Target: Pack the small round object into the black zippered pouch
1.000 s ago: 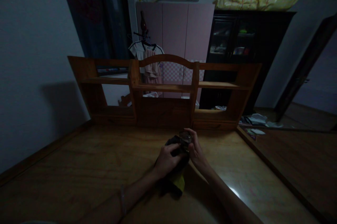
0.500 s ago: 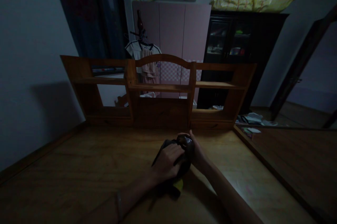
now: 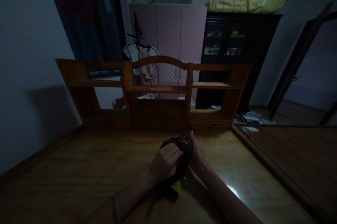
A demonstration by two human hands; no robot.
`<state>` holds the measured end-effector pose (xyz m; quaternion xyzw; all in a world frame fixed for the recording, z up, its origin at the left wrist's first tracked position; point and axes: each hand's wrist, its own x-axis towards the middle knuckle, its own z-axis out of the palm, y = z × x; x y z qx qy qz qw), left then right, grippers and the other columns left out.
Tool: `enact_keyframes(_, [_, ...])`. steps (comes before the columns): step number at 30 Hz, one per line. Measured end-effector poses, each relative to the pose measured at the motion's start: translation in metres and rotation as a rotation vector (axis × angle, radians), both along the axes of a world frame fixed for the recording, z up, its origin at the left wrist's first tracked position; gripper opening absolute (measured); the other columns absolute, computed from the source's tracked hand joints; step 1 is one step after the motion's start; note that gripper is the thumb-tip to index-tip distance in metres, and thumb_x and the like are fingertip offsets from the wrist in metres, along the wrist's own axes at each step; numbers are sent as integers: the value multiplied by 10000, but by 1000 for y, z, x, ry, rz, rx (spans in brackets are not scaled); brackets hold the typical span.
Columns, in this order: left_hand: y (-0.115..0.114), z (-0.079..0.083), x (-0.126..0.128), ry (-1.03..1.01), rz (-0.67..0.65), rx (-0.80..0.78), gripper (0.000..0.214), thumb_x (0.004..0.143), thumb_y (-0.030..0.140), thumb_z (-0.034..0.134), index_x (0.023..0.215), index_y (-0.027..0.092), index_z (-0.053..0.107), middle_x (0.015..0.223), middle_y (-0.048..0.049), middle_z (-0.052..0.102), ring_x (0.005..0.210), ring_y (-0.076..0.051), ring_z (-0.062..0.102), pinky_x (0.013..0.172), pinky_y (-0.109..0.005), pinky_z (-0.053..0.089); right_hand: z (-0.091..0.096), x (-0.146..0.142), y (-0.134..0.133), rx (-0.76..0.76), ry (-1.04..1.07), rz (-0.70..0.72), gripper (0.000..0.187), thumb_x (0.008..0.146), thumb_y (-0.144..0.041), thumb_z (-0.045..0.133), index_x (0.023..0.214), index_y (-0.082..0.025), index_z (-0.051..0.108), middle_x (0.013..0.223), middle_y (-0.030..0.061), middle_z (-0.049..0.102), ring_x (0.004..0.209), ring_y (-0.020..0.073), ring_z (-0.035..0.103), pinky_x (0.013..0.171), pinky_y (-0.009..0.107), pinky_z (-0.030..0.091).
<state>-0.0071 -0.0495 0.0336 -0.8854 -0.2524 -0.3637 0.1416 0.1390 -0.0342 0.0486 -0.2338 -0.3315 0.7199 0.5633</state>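
My left hand (image 3: 163, 162) is closed, its fingers curled over a black, soft-looking cloth or bag (image 3: 170, 141) at the middle of the wooden surface. A dark, glossy, rounded thing (image 3: 186, 143) shows at the far end of the black material; its exact kind is too dim to make out. Around its right side lies my right hand (image 3: 197, 157), thumb up and fingers hidden behind. Below my left wrist a yellow patch (image 3: 176, 184) and a black end of the bundle hang toward the surface.
A wooden shelf headboard (image 3: 158, 110) stands along the far edge of the wooden surface (image 3: 105, 161). To the right runs a raised wooden edge (image 3: 252, 150). Beyond are a pink wardrobe (image 3: 168, 31), a black cabinet (image 3: 263, 41) and hanging clothes (image 3: 146, 62).
The view has shifted slightly. Both hands stay on the bundle; the glossy thing has turned a little, and its bright highlight is gone.
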Motion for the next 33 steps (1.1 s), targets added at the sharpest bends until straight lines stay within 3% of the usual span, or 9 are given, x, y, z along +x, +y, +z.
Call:
enact_keyframes(6, [-3, 0, 1, -126, 41, -57, 193, 818, 123, 522, 991, 158, 600, 950, -91, 664, 942, -226, 610, 934, -418, 481, 1, -5, -6, 130, -61, -181, 520, 821, -679, 415, 975, -242, 650, 842, 4, 682, 850, 171, 618, 868, 302, 453])
enact_keyframes(14, [-4, -4, 2, -166, 64, -89, 199, 834, 149, 542, 1025, 168, 596, 977, -83, 668, 937, -229, 612, 933, -428, 472, 1, -3, -8, 154, -59, -83, 613, 815, -723, 336, 1117, -258, 598, 994, 30, 680, 964, 191, 612, 935, 331, 416])
enact_keyframes(21, [-7, -2, 4, -214, 66, -180, 173, 849, 217, 545, 1009, 170, 589, 979, -91, 658, 927, -232, 612, 870, -410, 505, 5, -7, -9, 97, -44, -100, 537, 761, -695, 504, 1032, -245, 616, 983, 34, 676, 972, 205, 608, 916, 334, 424])
enact_keyframes(27, [-11, -2, 8, -140, 64, -72, 163, 841, 183, 538, 994, 157, 586, 950, -94, 661, 900, -242, 613, 886, -425, 484, 9, -3, -6, 60, 33, 46, 373, 823, -567, 529, 941, -229, 633, 878, 15, 681, 891, 186, 625, 898, 318, 424])
enact_keyframes(33, [-14, 3, 11, -26, 5, -10, 159, 843, 152, 514, 977, 149, 600, 911, -91, 659, 883, -231, 609, 885, -414, 474, 2, 8, -1, 43, 64, 36, 242, 785, -369, 565, 892, -184, 679, 826, 17, 697, 788, 173, 620, 801, 271, 445])
